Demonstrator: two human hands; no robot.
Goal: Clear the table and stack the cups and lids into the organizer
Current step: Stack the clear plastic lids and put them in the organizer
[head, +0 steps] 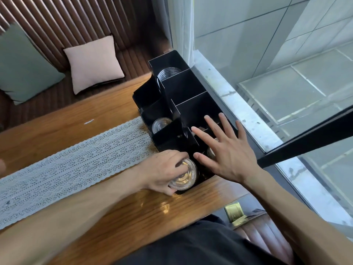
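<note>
A black multi-compartment organizer [183,87] stands on the wooden table [57,127] against the window. My left hand [164,169] grips a stack of clear plastic lids [186,177] at the organizer's near front corner. My right hand [223,150] hovers open with fingers spread over the organizer's near compartments, holding nothing. A stack of clear cups [169,73] fills the far compartment. Another clear stack [160,125] sits in a lower left compartment. Something pale shows in a near compartment under my right hand, mostly hidden.
A white lace runner [76,161] crosses the table. Cushions, one pink [93,62] and one green [23,62], lie on the bench beyond. The window sill [238,111] and glass close off the right side. A black bar [305,138] slants across at right.
</note>
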